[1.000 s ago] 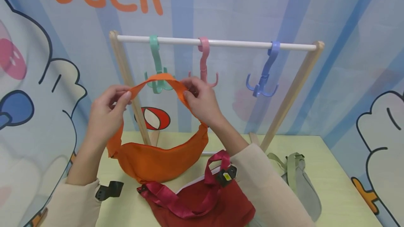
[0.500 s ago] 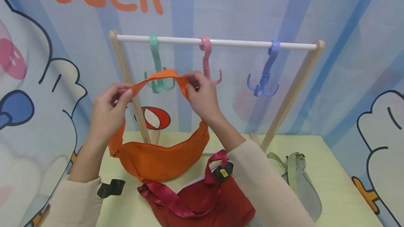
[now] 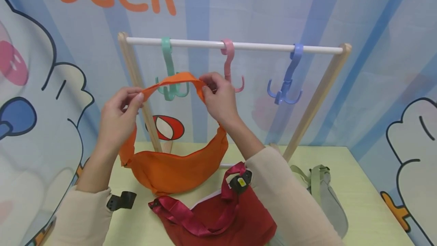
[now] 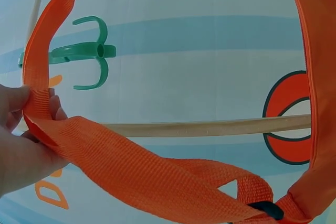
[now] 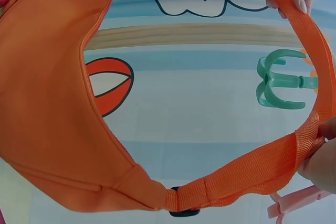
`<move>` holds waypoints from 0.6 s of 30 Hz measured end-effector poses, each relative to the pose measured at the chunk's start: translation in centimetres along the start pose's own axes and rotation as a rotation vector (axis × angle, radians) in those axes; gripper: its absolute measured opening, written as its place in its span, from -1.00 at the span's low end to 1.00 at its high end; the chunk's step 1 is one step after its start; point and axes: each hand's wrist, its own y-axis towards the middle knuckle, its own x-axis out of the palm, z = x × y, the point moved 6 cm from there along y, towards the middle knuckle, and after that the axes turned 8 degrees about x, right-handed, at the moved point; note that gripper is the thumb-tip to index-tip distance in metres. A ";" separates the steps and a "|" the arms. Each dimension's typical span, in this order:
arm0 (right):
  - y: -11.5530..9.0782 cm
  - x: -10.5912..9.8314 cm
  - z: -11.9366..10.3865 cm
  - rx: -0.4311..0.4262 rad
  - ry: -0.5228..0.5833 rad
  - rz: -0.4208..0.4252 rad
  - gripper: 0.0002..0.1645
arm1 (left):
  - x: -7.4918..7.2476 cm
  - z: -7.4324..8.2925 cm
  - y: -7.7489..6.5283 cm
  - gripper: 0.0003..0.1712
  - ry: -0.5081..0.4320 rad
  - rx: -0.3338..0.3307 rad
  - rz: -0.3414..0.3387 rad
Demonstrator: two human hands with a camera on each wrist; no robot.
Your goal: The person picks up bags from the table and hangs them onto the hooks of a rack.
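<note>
An orange waist bag hangs by its strap between both hands, its pouch lowest and the strap arched above. My left hand pinches the strap on the left between thumb and fingers. On the other side my right hand pinches it too. Behind the strap's arch, the green hook hangs from the rack's white bar, apart from the strap in the left wrist view. Close behind the right hand is the pink hook, partly hidden by that hand. A black buckle joins strap and pouch.
A blue hook hangs farther right on the white bar, held by wooden posts. A red bag with a crimson strap lies at the table's front. A grey-green bag lies at right on the pale yellow table.
Both hands have risen slightly, lifting the orange waist bag a little up and to the right. The pink hook has slid rightward along the bar.
</note>
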 end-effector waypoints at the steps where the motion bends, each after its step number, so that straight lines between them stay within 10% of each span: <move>1: 0.1 0.0 0.0 -0.003 -0.004 0.001 -0.77 | 0.0 0.0 0.1 -0.62 -0.003 -0.003 0.001; 18: 0.6 -0.1 0.3 0.020 -0.009 0.006 -0.79 | 0.4 -0.4 0.3 -0.58 0.001 -0.027 0.055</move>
